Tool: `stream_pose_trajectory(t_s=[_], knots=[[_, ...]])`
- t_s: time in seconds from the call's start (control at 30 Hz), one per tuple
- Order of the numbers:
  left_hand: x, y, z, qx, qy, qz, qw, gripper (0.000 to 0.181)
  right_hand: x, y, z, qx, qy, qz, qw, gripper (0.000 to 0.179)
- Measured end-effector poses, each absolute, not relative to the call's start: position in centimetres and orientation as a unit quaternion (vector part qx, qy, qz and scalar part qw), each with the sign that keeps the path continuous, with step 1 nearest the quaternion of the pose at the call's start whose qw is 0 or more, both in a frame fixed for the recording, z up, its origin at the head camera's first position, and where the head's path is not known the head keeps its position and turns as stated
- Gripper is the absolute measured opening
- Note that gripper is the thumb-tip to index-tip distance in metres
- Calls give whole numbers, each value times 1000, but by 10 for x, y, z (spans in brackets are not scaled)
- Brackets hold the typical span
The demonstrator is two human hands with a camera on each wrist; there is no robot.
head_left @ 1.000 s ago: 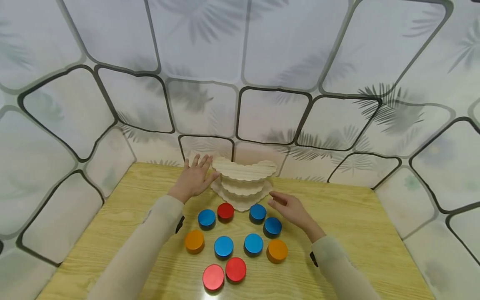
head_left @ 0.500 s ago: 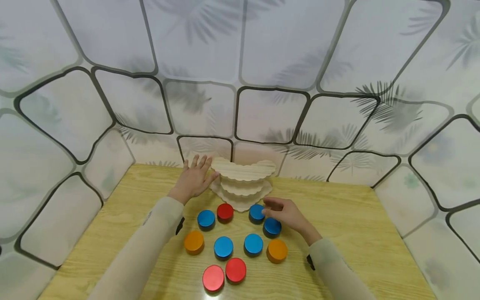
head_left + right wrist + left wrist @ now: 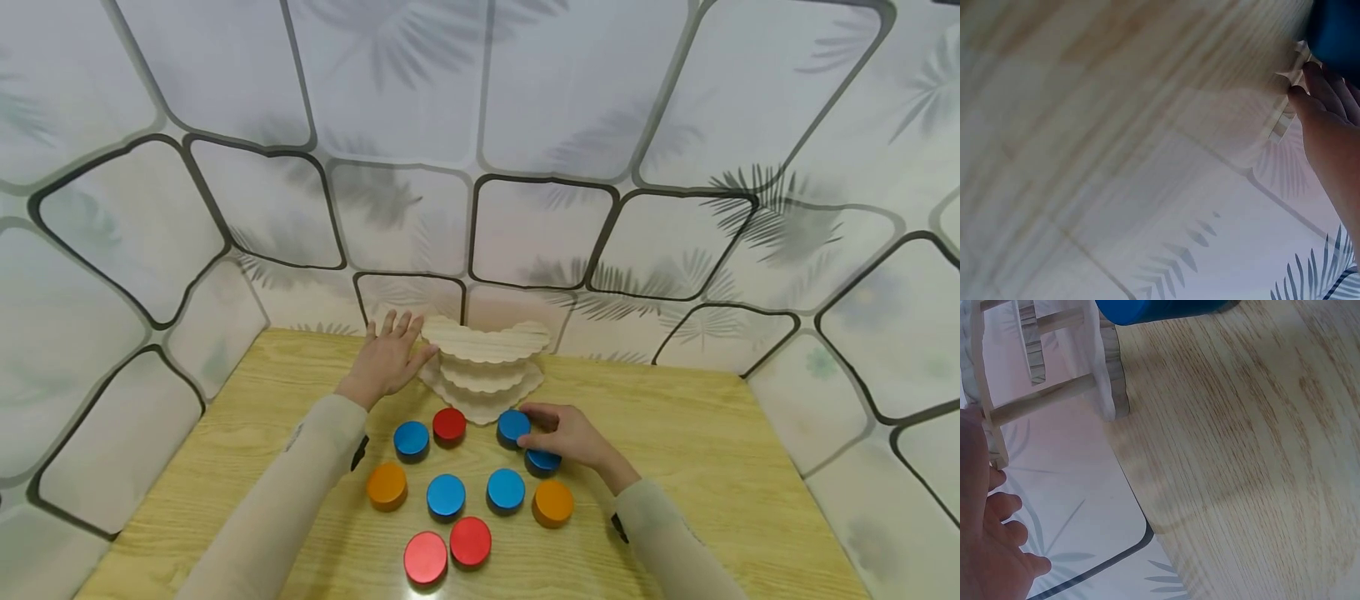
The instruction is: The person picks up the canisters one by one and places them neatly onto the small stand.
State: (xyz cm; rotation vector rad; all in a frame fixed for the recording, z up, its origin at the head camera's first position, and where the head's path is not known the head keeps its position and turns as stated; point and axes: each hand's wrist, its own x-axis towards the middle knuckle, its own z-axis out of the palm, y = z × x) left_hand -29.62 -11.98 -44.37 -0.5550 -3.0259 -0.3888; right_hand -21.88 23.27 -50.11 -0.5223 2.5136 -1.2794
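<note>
A pale wooden stand with three scalloped tiers stands against the back wall; rods joining its tiers show in the left wrist view. My left hand is spread beside the stand's left end, fingers straight, thumb at its edge. Just in front of the stand's right side, my right hand has its thumb and fingers around a blue round block, which sits on the table. Another blue block lies partly hidden under that hand. In the right wrist view the fingers meet the dark blue block.
More round blocks sit on the wooden table: a red one and a blue one near the stand, orange ones at either side, two blue mid-table, two red in front. Patterned wall panels enclose the table.
My right hand has moved left and slightly nearer from beside the stand, bringing its thumb and fingers around the blue block. My left hand has stayed at the stand.
</note>
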Motion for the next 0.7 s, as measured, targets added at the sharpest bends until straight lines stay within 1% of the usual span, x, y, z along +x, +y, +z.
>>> stream_pose_trajectory(t_s=[0.7], knots=[[-297,-116,-441,-180,-977,-110,8,74,-223,228,-504,-178,877,-425,137,65]])
